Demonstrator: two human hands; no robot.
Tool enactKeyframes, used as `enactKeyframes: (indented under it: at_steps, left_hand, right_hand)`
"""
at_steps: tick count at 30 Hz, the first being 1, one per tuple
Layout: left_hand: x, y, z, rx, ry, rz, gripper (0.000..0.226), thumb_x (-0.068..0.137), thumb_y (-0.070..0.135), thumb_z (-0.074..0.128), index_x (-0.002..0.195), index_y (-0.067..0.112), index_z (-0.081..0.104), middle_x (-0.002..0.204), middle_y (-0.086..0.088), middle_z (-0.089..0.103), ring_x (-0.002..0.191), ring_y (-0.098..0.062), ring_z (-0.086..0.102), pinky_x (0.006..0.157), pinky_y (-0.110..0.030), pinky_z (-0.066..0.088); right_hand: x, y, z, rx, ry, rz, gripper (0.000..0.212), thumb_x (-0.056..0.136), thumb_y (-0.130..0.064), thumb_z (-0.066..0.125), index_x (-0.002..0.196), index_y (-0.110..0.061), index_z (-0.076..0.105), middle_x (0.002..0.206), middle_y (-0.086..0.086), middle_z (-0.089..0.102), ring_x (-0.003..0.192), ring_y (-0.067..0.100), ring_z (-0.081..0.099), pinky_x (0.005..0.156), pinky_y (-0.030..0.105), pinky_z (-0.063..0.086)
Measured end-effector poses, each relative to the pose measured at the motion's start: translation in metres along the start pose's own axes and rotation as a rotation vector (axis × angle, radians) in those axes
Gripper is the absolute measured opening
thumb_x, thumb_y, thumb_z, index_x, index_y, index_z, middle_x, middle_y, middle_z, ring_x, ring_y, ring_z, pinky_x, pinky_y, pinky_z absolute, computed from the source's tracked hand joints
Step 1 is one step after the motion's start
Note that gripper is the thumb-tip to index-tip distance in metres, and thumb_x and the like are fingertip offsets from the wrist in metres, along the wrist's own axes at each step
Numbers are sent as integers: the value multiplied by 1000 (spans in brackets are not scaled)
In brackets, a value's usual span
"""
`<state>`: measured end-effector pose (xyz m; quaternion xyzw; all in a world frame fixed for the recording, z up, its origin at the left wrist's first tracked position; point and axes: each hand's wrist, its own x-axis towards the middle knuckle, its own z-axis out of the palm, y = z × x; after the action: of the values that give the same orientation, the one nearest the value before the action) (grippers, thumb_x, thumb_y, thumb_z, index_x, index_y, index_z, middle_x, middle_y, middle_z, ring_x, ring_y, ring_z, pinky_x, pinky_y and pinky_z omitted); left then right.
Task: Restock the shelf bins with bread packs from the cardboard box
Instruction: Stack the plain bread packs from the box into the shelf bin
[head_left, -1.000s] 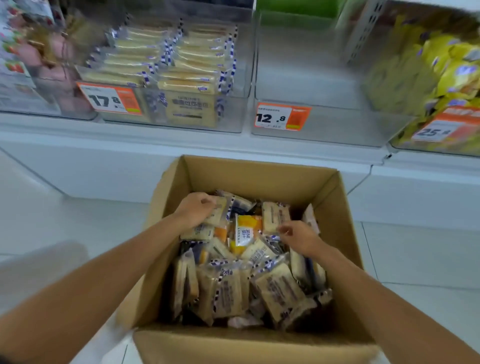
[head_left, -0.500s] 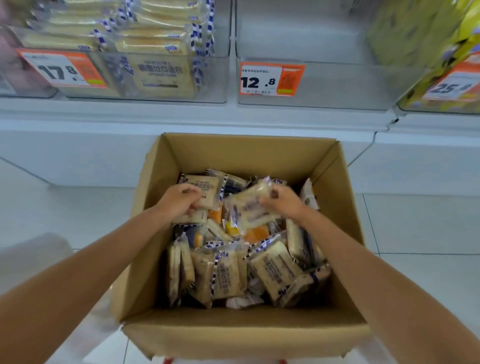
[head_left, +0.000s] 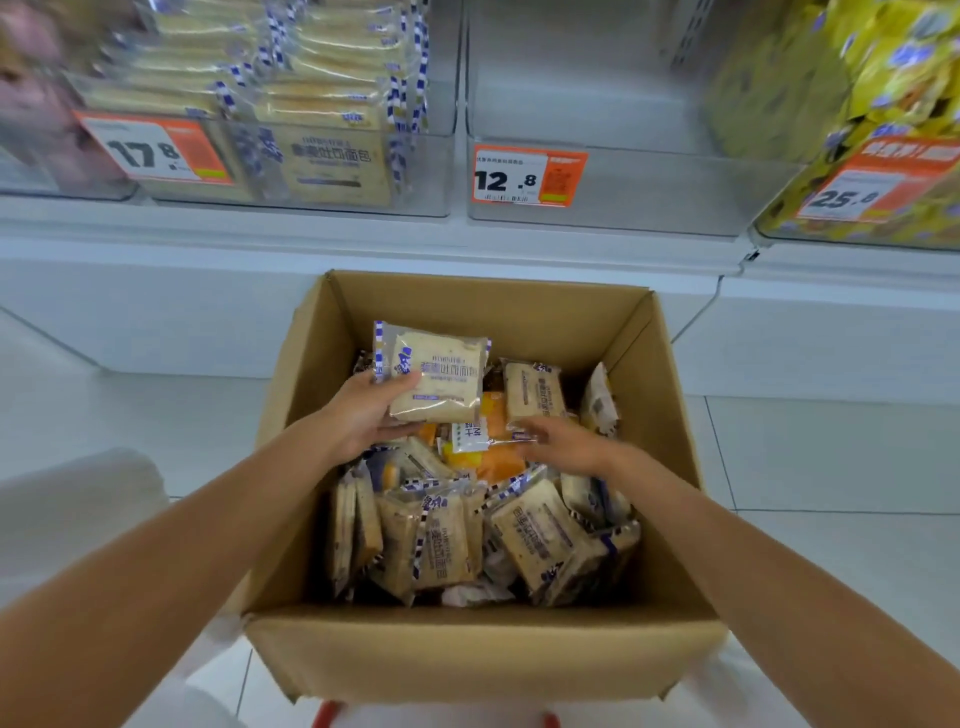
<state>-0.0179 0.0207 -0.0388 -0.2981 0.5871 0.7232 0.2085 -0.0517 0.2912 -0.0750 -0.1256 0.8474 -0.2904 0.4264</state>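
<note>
Head view: an open cardboard box (head_left: 483, 660) stands on the white tile floor (head_left: 831, 452), just in front of a white shelf. It holds a loose heap of bread packs (head_left: 535, 535), some flat and some on edge. The left hand (head_left: 363, 415) grips one bread pack (head_left: 436, 376) above the far-left part of the box. Its thumb lies across the lower corner, the fingers sit underneath, and the printed face points up. The right hand (head_left: 566, 444) is low inside the box, right of centre. Its fingertips rest on the clear wrapper of an orange pack (head_left: 493, 452) near the middle of the heap. I cannot tell whether they pinch it or only touch it.

Beyond the box, to the left, a clear bin (head_left: 415, 202) is stacked with the same bread packs and carries a 17.8 price tag (head_left: 156, 150). Straight beyond the box, a second clear bin (head_left: 649, 192) carries a 12.8 price tag (head_left: 527, 176). Beyond the box to the right, a third bin (head_left: 779, 228) holds yellow packs (head_left: 857, 78) behind a blurred 25.8 price tag (head_left: 852, 192).
</note>
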Motion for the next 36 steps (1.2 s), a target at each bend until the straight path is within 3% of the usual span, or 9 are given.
enactKeyframes:
  at_steps: [7,13,16,22,25,28,31,33,36]
  left_hand:
    - [4,-12,-21,-64,6,-52,35,91,22,67,124,12,59,115,-12,71,106,-28,69,86,-44,59]
    - [9,-12,-25,-59,27,-15,37,94,22,63,129,13,56,121,-12,68,109,-29,66,85,-44,58]
    - [6,-8,-21,-1,52,26,34,98,28,58,130,18,53,125,-10,66,108,-29,66,82,-44,58]
    - [-18,14,1,-48,-64,95,53,92,59,46,133,25,54,124,-9,68,107,-27,69,86,-41,58]
    - [-37,34,20,-114,-155,119,66,77,64,59,131,25,58,123,-8,69,112,-27,66,93,-44,55]
    - [-48,50,22,-149,-177,172,44,87,24,71,128,19,57,125,-9,68,109,-28,67,88,-44,58]
    - [-63,70,11,-171,-239,220,25,91,7,64,109,24,59,98,2,76,107,-22,68,85,-38,59]
    - [-70,83,1,-177,-279,250,29,89,4,65,112,20,60,104,-2,75,107,-20,68,87,-37,58]
    - [-79,97,-11,-117,-333,284,43,85,4,68,126,12,58,122,-9,69,112,-20,67,88,-36,58]
  right_hand:
    - [36,18,34,-652,-98,0,38,82,-40,68,114,-19,68,115,6,61,108,24,55,93,36,48]
    - [20,-7,-5,-36,101,-75,14,88,-21,69,102,-16,69,101,-3,66,92,13,61,83,30,48]
    - [2,-41,-48,158,216,-141,23,88,-21,69,111,-17,66,103,-7,65,91,7,61,82,24,45]
    - [-21,-101,-78,739,361,-145,21,91,-16,64,109,-9,56,109,8,67,95,20,69,75,30,58]
    - [-31,-122,-59,696,372,-129,22,91,-17,65,104,-3,55,108,17,66,97,28,69,83,38,58]
    - [-43,-141,-51,416,445,-157,12,92,-20,65,95,-14,55,93,-1,63,101,27,65,79,31,55]
    - [-48,-158,-60,207,561,-172,54,87,-28,71,129,-14,41,122,4,56,108,17,57,73,22,47]
    - [-52,-174,-68,231,565,-209,97,80,-36,77,152,-20,13,155,4,27,136,19,37,104,36,41]
    - [-58,-199,-80,-91,653,-332,100,82,-47,72,155,-24,8,160,-3,17,146,16,15,119,38,17]
